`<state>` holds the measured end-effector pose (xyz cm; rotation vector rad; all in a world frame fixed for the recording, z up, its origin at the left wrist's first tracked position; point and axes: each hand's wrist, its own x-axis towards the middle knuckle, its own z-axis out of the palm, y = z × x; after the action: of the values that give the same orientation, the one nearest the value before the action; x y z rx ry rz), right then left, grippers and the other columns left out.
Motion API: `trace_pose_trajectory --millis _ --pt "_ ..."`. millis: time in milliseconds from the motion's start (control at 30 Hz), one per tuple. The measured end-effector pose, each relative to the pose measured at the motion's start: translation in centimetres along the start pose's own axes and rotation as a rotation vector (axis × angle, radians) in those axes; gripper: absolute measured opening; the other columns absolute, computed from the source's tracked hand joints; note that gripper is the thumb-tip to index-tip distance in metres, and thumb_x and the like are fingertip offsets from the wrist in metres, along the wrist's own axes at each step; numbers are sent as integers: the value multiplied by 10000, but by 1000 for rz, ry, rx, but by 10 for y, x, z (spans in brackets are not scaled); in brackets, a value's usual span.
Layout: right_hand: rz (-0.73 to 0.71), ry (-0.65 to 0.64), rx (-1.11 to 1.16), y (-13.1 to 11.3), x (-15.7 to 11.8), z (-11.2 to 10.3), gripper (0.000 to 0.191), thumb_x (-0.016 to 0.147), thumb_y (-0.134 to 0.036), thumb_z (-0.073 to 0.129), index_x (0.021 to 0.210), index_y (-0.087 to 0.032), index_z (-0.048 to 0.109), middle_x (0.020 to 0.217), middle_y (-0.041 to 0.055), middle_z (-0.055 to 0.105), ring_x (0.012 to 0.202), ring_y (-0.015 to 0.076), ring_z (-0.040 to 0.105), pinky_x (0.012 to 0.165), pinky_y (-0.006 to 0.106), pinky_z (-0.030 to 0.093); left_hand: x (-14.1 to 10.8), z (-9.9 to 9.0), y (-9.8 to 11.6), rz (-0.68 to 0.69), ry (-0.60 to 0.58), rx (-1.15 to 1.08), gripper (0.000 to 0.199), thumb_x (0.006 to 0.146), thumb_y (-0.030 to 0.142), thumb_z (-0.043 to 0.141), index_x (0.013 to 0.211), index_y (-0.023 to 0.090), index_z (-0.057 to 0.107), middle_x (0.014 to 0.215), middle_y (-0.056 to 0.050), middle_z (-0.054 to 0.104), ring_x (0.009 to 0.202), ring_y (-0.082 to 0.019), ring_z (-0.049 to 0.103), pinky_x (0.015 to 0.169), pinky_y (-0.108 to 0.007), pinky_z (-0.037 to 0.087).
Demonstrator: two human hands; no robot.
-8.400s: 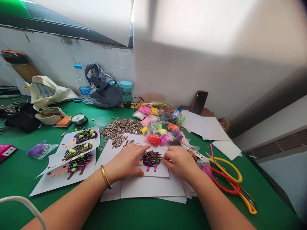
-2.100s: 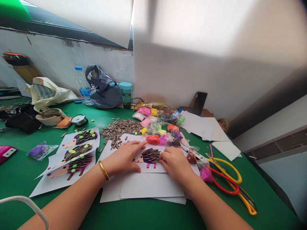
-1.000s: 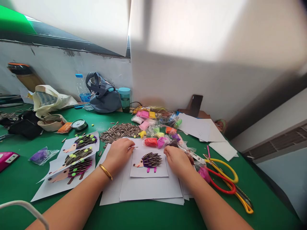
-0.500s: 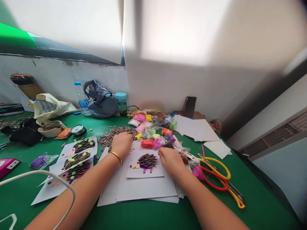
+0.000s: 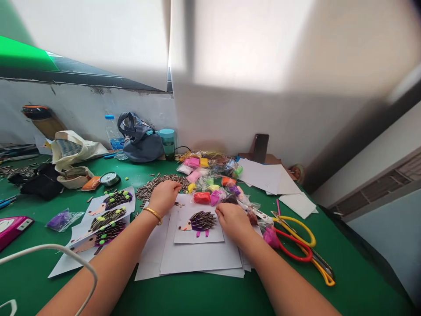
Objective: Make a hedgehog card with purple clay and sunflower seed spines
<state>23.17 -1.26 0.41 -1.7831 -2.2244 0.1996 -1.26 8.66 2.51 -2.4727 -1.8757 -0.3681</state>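
Observation:
My left hand (image 5: 163, 196), with a gold bangle at its wrist, is at the near side of a heap of striped sunflower seeds (image 5: 154, 184). Its fingertips are pinched; whatever they hold is too small to make out. My right hand (image 5: 233, 219) is closed just right of a hedgehog picture (image 5: 201, 222) on a small white card (image 5: 197, 239). Its curled fingers hide what they hold, if anything. The hedgehog has a purple clay body stuck with seeds, a pale clay face and pink legs. White paper sheets (image 5: 200, 261) lie beneath the card.
Colourful wrapped clay packets (image 5: 201, 197) lie behind the card. Red-handled scissors (image 5: 292, 250) and a yellow tool (image 5: 324, 270) are right. Finished hedgehog cards (image 5: 108, 215) overlap on the left. A white cable (image 5: 49, 248) crosses the lower left. A phone (image 5: 260, 148) leans at the back.
My left hand has shifted slightly left, and its fingertips are now more visibly pinched. My right hand stays almost in place beside the card. The view has moved a little.

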Motion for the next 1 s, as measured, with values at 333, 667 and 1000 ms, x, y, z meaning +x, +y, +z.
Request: trace_pose_trajectory --millis 333,667,1000 --pt "-18 41 15 2 0 2 200 945 -267 484 891 -211 668 901 30 713 853 176 623 721 283 339 9 17 22 91 -25 38 258 862 272 480 870 186 724 922 -125 678 950 -294 606 818 -394 423" --pt "-74 186 175 2 -1 3 170 917 -199 504 949 -218 671 921 43 707 875 201 621 765 306 396 -18 -2 24 60 -29 -163 251 919 320 430 864 202 645 939 -57 667 884 -207 610 744 -301 454" --pt "-298 329 642 -14 -12 2 151 895 -203 579 1021 -241 654 942 26 702 877 179 617 804 314 454 -66 -12 73 193 -141 -853 210 894 349 534 858 189 664 893 -31 665 849 -175 598 765 -290 460"
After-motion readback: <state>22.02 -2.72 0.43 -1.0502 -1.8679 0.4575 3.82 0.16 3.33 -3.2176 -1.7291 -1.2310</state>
